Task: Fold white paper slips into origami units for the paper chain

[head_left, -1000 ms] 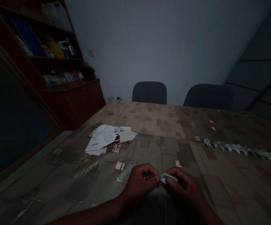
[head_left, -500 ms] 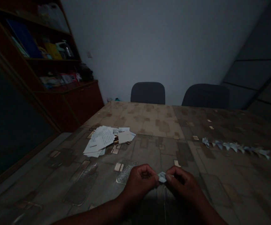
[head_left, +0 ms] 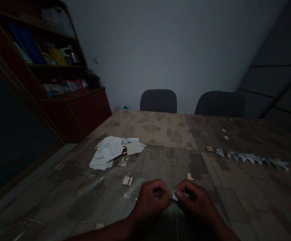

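Note:
A small folded piece of white paper [head_left: 174,195] is pinched between my two hands, low in the middle of the view. My left hand [head_left: 153,198] grips its left side with thumb and forefinger. On the other side, the thumb and forefinger of my right hand [head_left: 193,198] press on the paper and cover part of it. To the left lies a loose pile of paper pieces [head_left: 111,149], some with writing. A row of folded paper shapes [head_left: 251,158] with pointed tips stretches across the table at the right.
The patterned tablecloth [head_left: 160,167] covers the table. Beyond its far edge stand two dark chairs [head_left: 158,100]. A reddish-brown cabinet [head_left: 85,108] with filled shelves is at the left, against a pale wall.
My fingertips have come closer together over the small paper, and less of it shows. The pile and the row lie as before.

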`<control>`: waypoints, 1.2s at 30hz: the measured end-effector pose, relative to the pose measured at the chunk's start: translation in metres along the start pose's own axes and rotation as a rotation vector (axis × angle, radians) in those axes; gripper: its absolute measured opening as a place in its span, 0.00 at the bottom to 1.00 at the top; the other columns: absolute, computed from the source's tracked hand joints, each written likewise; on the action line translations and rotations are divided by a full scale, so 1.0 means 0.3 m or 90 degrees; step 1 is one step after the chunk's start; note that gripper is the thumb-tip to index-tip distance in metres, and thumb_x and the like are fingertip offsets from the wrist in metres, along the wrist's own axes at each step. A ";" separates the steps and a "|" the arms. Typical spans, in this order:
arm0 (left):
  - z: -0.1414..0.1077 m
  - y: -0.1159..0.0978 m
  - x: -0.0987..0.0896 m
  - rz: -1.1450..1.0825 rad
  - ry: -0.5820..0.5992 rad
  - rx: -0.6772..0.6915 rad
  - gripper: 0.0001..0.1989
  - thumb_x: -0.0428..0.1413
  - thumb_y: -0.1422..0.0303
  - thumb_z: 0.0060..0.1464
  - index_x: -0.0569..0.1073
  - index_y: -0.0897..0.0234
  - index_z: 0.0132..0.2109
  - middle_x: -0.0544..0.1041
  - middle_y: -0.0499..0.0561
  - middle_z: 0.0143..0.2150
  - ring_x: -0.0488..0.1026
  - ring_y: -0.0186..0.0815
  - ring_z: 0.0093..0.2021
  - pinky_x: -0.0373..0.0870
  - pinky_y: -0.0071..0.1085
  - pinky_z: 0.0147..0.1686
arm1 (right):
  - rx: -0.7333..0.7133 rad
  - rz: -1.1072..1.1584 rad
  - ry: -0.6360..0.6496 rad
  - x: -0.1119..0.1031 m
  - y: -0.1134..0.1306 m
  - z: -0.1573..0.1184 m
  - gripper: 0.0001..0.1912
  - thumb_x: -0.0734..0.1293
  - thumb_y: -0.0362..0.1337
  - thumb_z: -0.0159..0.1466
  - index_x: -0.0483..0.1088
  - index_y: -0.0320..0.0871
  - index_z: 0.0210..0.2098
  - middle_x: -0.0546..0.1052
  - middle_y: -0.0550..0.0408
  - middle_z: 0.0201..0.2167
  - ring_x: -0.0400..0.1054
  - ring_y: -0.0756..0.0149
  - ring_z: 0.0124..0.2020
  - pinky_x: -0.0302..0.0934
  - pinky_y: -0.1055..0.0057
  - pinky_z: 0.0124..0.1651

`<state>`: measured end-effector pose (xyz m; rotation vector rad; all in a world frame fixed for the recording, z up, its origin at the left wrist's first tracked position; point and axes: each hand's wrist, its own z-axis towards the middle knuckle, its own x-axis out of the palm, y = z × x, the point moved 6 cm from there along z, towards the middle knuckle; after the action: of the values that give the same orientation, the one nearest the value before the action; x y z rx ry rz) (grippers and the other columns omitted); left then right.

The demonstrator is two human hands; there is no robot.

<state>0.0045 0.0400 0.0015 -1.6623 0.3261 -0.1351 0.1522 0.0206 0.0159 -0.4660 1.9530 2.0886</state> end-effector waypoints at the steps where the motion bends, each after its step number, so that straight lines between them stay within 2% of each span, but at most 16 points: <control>1: 0.001 0.001 0.002 -0.018 0.015 -0.011 0.09 0.58 0.66 0.45 0.69 0.66 0.24 0.69 0.46 0.20 0.64 0.31 0.23 0.58 0.25 0.25 | 0.005 0.007 0.015 0.001 -0.004 0.000 0.13 0.64 0.46 0.59 0.69 0.43 0.25 0.69 0.58 0.23 0.63 0.65 0.27 0.56 0.71 0.30; 6: 0.005 -0.030 -0.005 -0.113 0.075 -0.010 0.17 0.52 0.58 0.54 0.72 0.68 0.27 0.74 0.50 0.24 0.70 0.34 0.28 0.64 0.29 0.33 | 0.074 0.116 0.027 -0.003 -0.041 -0.003 0.17 0.63 0.51 0.60 0.64 0.43 0.26 0.64 0.60 0.22 0.58 0.67 0.25 0.51 0.73 0.27; 10: 0.004 -0.044 -0.004 -0.021 0.078 0.023 0.11 0.58 0.63 0.48 0.76 0.69 0.32 0.72 0.48 0.24 0.67 0.33 0.28 0.62 0.27 0.31 | 0.069 0.131 0.040 0.007 -0.040 -0.006 0.18 0.63 0.52 0.60 0.65 0.43 0.27 0.64 0.60 0.23 0.58 0.67 0.26 0.52 0.72 0.29; 14: 0.009 -0.027 0.003 0.037 0.045 0.028 0.08 0.58 0.67 0.45 0.74 0.69 0.27 0.68 0.46 0.22 0.63 0.31 0.26 0.58 0.25 0.27 | 0.025 0.056 0.045 0.012 -0.026 -0.005 0.17 0.62 0.50 0.62 0.66 0.42 0.28 0.66 0.58 0.25 0.61 0.64 0.29 0.54 0.71 0.32; 20: 0.020 0.007 0.016 -0.035 0.050 -0.032 0.10 0.59 0.65 0.40 0.68 0.66 0.22 0.63 0.42 0.18 0.56 0.28 0.21 0.51 0.24 0.22 | 0.005 0.030 0.037 0.022 -0.016 -0.006 0.15 0.61 0.48 0.62 0.65 0.43 0.27 0.65 0.59 0.23 0.59 0.66 0.27 0.52 0.72 0.29; 28: 0.019 0.027 0.015 -0.135 0.074 -0.045 0.12 0.60 0.62 0.44 0.68 0.66 0.25 0.72 0.49 0.22 0.65 0.31 0.24 0.59 0.26 0.26 | 0.083 0.122 0.074 0.013 -0.058 0.001 0.19 0.63 0.52 0.60 0.65 0.43 0.26 0.64 0.59 0.23 0.58 0.67 0.27 0.52 0.72 0.30; 31: 0.020 0.016 -0.001 -0.139 0.053 -0.045 0.11 0.60 0.63 0.44 0.69 0.67 0.26 0.72 0.48 0.23 0.64 0.30 0.24 0.58 0.25 0.26 | 0.070 0.117 0.076 0.011 -0.060 0.003 0.19 0.64 0.52 0.59 0.65 0.43 0.25 0.63 0.60 0.22 0.58 0.67 0.26 0.51 0.72 0.30; 36: 0.025 -0.005 -0.029 -0.152 0.006 -0.031 0.11 0.62 0.65 0.43 0.69 0.66 0.25 0.65 0.42 0.19 0.59 0.27 0.22 0.55 0.23 0.24 | 0.063 0.073 0.065 0.022 -0.056 0.000 0.17 0.64 0.50 0.59 0.64 0.43 0.24 0.60 0.62 0.20 0.54 0.69 0.24 0.47 0.73 0.27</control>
<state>-0.0016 0.0499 0.0031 -1.7455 0.1378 -0.3145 0.1526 0.0217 -0.0021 -0.4590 2.1785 2.0596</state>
